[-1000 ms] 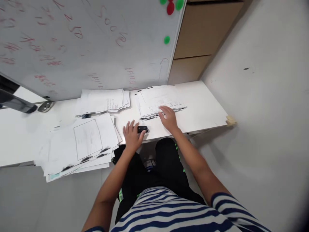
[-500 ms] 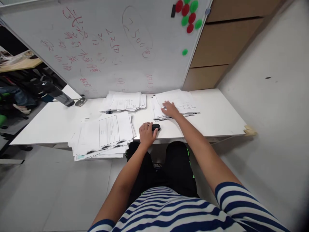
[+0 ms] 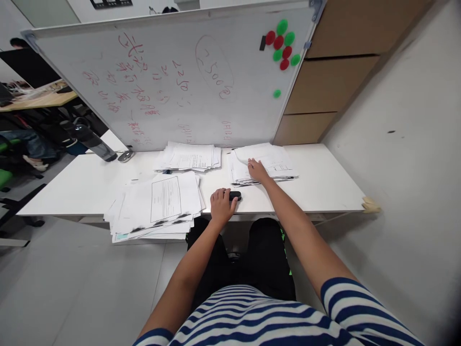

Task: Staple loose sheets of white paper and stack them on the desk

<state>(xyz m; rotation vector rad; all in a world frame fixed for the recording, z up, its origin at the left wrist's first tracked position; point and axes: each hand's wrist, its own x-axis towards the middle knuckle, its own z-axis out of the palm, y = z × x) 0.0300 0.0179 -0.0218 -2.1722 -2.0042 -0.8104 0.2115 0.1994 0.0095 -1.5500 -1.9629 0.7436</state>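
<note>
My left hand [image 3: 221, 204] rests near the desk's front edge, with its fingers curled round a small black rounded object [image 3: 236, 195] shaped like a stapler. Its left part is hidden under the hand. Over the right paper stack [image 3: 284, 161], my right hand [image 3: 257, 170] has bent fingers at the left side of the top sheet [image 3: 247, 153]. That sheet is curled up near the fingertips, which are small and hard to make out. A bigger, uneven pile of printed sheets [image 3: 165, 199] lies left of my left hand and overhangs the front edge.
Another paper stack [image 3: 190, 156] lies behind, against the whiteboard [image 3: 248, 115] with red writing and round magnets. A dark bottle [image 3: 95, 142] and a computer mouse [image 3: 126, 156] are at the desk's [image 3: 72, 192] back left. Cardboard boxes [image 3: 324, 86] stand at the right.
My right hand has drawn its fingers in, and the top sheet's left part has curled up. My left hand stays on the black object. The head view has tilted up slightly.
</note>
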